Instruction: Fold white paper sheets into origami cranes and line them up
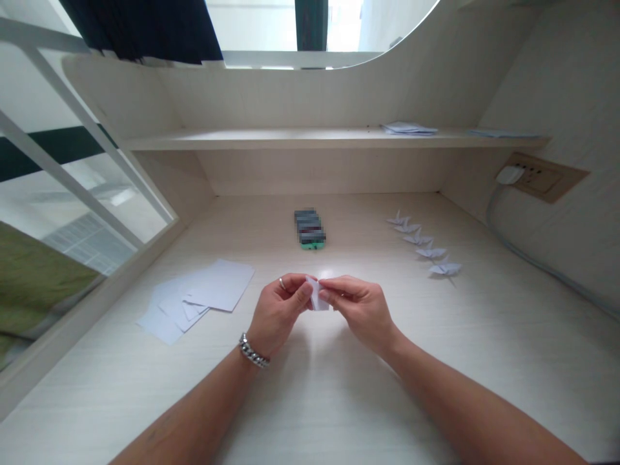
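A small folded piece of white paper (318, 301) is held up between my two hands, a little above the desk. My left hand (282, 303), with a ring and a chain bracelet, pinches its left side between thumb and fingers. On the other side, my right hand (361, 303) pinches the upper right edge with thumb and forefinger. Part of the paper hides behind the fingertips. Several folded paper cranes (431, 252) stand in a row to the right, beyond my right hand. Loose white paper sheets (220, 284) lie overlapping to the left.
A phone (310, 227), its screen pixelated, lies on the desk (339, 413) beyond my hands. More paper (409, 129) rests on the shelf (271, 139) at the back. A white plug (510, 174) sits in the wall socket, its cable (533, 261) running down the right side.
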A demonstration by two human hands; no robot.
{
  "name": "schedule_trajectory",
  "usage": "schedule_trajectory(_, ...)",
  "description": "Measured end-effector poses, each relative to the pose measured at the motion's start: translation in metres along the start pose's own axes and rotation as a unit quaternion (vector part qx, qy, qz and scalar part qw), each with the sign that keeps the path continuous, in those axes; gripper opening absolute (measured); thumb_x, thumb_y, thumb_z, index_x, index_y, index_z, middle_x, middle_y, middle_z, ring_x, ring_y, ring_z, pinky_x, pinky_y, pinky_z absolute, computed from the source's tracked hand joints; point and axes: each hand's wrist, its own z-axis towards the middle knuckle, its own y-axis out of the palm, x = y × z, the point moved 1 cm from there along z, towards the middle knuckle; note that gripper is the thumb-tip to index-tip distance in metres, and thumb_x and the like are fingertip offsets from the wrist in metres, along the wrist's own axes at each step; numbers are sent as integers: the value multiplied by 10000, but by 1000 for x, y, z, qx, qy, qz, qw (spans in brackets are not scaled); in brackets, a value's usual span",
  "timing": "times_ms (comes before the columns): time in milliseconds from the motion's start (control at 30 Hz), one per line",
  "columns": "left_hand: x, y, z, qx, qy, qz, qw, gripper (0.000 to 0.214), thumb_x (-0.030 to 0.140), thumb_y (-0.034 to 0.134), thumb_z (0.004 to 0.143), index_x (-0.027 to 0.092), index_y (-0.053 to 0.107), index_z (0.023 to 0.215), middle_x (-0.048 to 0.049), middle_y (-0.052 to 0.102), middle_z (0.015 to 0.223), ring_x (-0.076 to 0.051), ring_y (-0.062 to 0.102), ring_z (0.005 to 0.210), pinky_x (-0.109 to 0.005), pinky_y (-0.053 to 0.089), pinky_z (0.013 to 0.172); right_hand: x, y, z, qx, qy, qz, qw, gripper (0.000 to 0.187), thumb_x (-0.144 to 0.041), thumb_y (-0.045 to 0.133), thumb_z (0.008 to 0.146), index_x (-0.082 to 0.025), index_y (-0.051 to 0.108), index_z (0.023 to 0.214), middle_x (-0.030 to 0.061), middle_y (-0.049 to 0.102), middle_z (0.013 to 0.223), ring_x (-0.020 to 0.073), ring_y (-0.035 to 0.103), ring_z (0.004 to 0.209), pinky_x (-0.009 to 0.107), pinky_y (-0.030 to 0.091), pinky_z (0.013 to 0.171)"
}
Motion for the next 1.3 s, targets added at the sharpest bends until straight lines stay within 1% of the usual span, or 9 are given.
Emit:
schedule_trajectory(133, 2, 2, -1, 9, -8, -26, 1000, 274, 320, 836, 655, 132, 726, 821, -50, 713, 772, -131, 643, 689, -267, 545, 676, -2, 0, -1, 3, -25, -9, 1000, 162, -297, 746, 766, -256, 780, 919, 51, 733, 886, 193, 649, 763, 330, 529, 673)
schedule_trajectory(267, 2, 2, -1, 6, -25, -53, 998, 288, 304, 849, 638, 136, 734, 843, -40, 716, 758, -127, 653, 687, -252, 551, 663, 0, 1, -1, 9, -11, 17, 1000, 158, -291, 765, 743, -258, 785, 896, 47, 738, 874, 192, 649, 747, 331, 534, 661)
schedule_trajectory(500, 2, 2, -2, -7, -41, -72, 997, 295, 292, 859, 626, 153, 741, 857, -35, 721, 736, -127, 657, 668, -260, 558, 649, 1, 3, 4, 16, 52, 104, 993, 143, -286, 819, 642, -231, 780, 767, 43, 738, 782, 177, 635, 675, 304, 508, 579)
schedule_trajectory(667, 3, 2, -2, -1, -48, -58, 997, 272, 309, 853, 629, 152, 722, 809, -17, 687, 683, -124, 633, 633, -262, 544, 611, -1, 2, 7, -4, 115, 146, 983, 233, -352, 843, 580, -192, 736, 711, 44, 723, 750, 164, 620, 646, 288, 496, 557)
schedule_trajectory(767, 3, 0, 0, 17, -42, -19, 999, 253, 318, 830, 657, 143, 707, 793, -18, 683, 691, -124, 626, 631, -267, 539, 617, -2, 1, 8, -44, 128, 163, 977, 260, -384, 820, 618, -183, 694, 723, 45, 713, 815, 148, 608, 676, 270, 487, 571)
schedule_trajectory(867, 3, -2, 1, 54, -8, 58, 997, 244, 336, 795, 695, 138, 699, 801, -24, 692, 716, -125, 626, 626, -266, 537, 615, 0, -1, 8, -79, 127, 163, 975, 257, -393, 786, 672, -185, 658, 753, 43, 693, 890, 139, 602, 704, 259, 486, 582)
schedule_trajectory(1000, 6, -3, 0, 76, 58, 192, 977, 237, 344, 743, 740, 130, 694, 827, -32, 693, 698, -133, 623, 603, -257, 527, 591, 4, -1, 6, -116, 103, 110, 982, 227, -353, 748, 725, -199, 670, 872, 46, 664, 928, 166, 616, 820, 264, 500, 631)
schedule_trajectory(1100, 8, -2, -1, 89, 92, 251, 959, 200, 325, 707, 768, 138, 692, 837, -29, 693, 689, -131, 614, 578, -242, 516, 559, 4, -1, 5, -142, 86, 61, 984, 172, -300, 728, 746, -195, 667, 867, 58, 653, 992, 196, 614, 948, 285, 505, 716)
schedule_trajectory(1300, 3, -6, -3, 89, 126, 334, 930, 185, 318, 667, 804, 164, 715, 893, -58, 731, 772, -171, 672, 645, -258, 539, 597, -5, -3, 4, -66, 38, -23, 997, 227, -288, 745, 733, -211, 675, 935, 62, 635, 1018, 189, 602, 924, 291, 517, 721)
